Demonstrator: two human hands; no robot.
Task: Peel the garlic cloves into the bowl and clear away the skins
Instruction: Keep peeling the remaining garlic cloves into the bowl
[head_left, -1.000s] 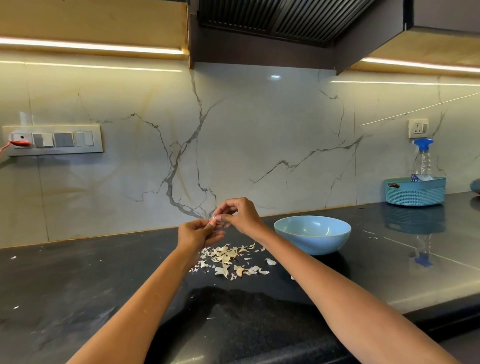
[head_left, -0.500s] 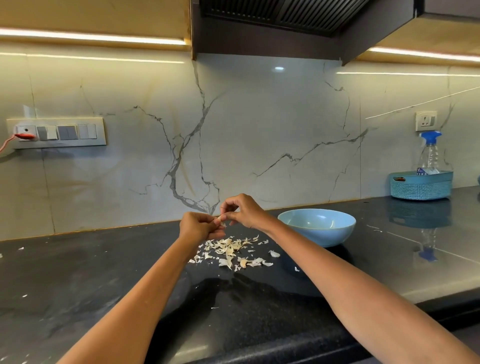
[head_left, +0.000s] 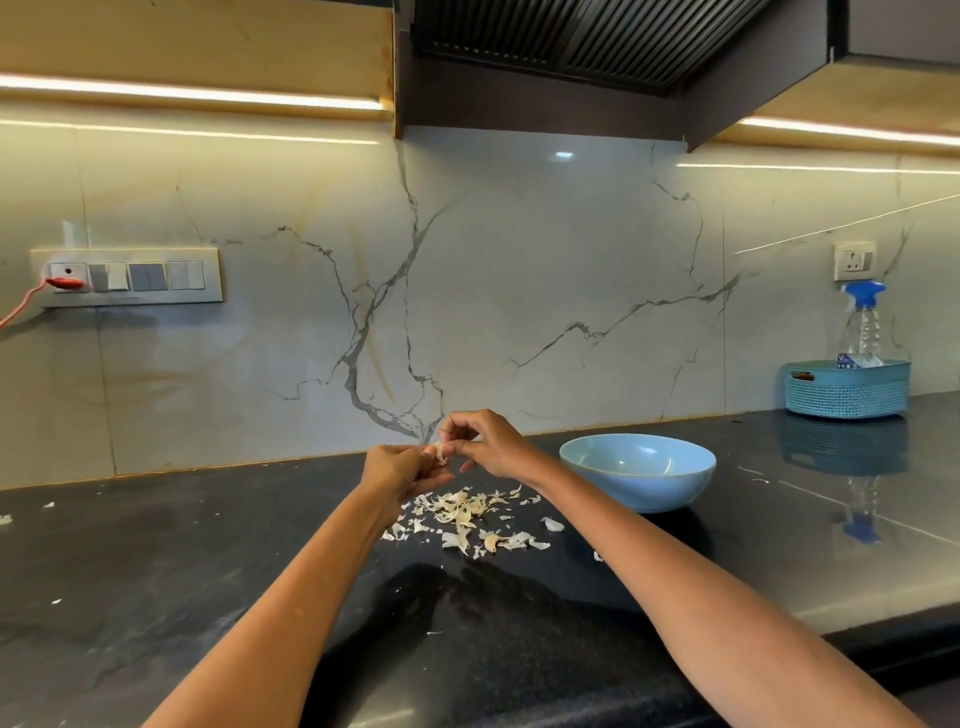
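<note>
Left hand (head_left: 397, 470) and right hand (head_left: 485, 441) pinch one garlic clove (head_left: 439, 451) above skins (head_left: 467, 517); bowl (head_left: 638, 470) on worktop (head_left: 156, 561).

bare counter (head_left: 156, 571) left, bowl (head_left: 638, 470) right

Views: one, head-worn, wide-angle. Position: above and behind the person's forearms, at the front edge of the black countertop (head_left: 156, 571). Facing: forward and slightly down, square to the marble backsplash (head_left: 519, 291). Range: forearms fill the lower frame; the left hand (head_left: 397, 470) and right hand (head_left: 491, 444) sit mid-frame at arm's reach. Upper edge: range hood (head_left: 571, 47). Far right: blue basket (head_left: 847, 389). Shared coverage: not applicable, single view.
</note>
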